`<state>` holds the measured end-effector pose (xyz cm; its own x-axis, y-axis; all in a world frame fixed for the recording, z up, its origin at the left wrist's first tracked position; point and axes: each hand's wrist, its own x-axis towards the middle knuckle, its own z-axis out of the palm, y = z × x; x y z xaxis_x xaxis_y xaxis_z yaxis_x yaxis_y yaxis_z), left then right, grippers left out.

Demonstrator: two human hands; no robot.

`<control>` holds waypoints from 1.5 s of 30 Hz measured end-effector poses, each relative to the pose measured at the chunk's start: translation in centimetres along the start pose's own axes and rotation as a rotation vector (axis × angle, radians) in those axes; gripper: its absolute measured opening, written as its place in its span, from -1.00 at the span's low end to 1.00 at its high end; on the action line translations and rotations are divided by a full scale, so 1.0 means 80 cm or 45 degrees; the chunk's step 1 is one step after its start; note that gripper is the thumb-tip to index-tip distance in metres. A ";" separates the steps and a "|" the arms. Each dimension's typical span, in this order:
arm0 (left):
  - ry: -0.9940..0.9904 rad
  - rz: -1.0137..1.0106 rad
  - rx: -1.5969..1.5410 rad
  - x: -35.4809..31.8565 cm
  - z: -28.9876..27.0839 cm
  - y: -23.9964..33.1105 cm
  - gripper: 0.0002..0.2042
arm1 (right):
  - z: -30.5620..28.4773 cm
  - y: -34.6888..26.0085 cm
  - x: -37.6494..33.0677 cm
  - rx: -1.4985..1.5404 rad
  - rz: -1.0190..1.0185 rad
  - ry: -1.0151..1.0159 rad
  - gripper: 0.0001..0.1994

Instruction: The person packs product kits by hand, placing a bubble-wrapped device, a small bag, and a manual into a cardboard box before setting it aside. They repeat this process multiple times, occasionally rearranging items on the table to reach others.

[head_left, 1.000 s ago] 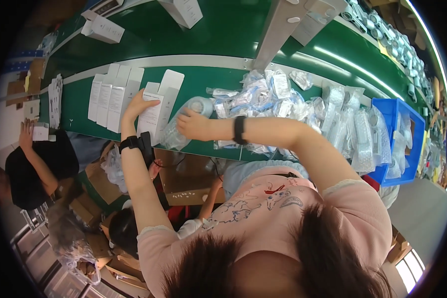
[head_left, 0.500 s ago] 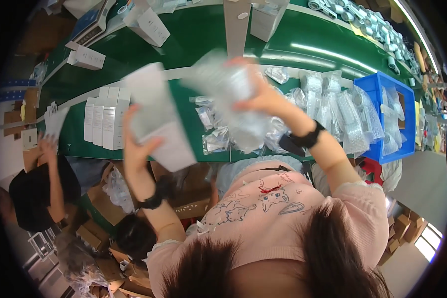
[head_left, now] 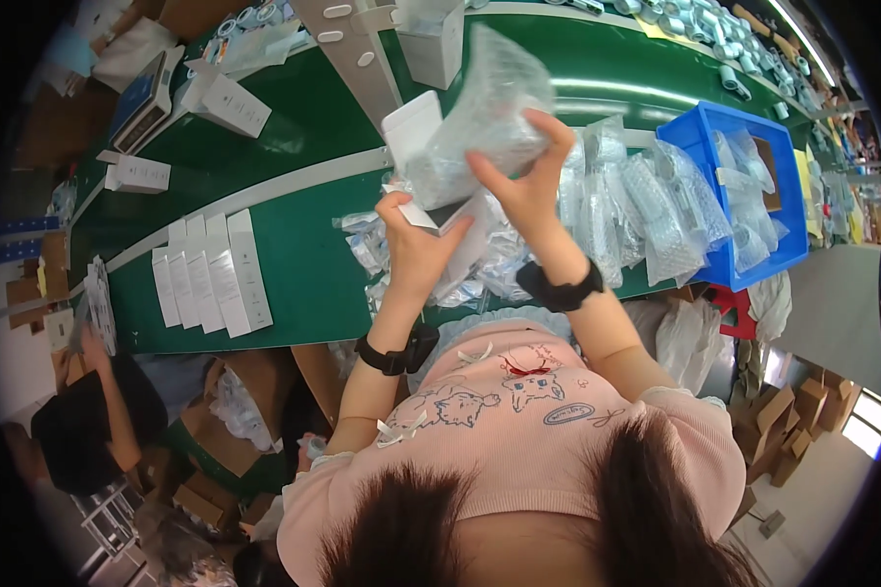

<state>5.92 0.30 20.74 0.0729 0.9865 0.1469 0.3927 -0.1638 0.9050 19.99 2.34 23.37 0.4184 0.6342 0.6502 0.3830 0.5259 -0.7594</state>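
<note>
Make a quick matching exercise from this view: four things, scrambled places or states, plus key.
Things
1. bubble-wrap pouch above the bench
2. flapped white box nearest the hands
3. blue bin
4. row of white boxes

Places or states
A. standing on the left part of the green bench
B. gripped by the left hand
C. at the right, with clear wrapped packs inside
D. gripped by the right hand

Pairs: 1-D, 2-B, 3-C, 4-A
</note>
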 end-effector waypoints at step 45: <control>0.041 -0.279 -0.356 0.060 -0.039 -0.057 -0.88 | -0.018 0.058 -0.008 -0.256 -0.331 -1.000 -0.14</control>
<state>1.62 5.84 18.61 -0.0161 0.9984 -0.0539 0.1290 0.0555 0.9901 22.69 3.52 19.49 -0.3674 0.7553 0.5427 0.5576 0.6459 -0.5214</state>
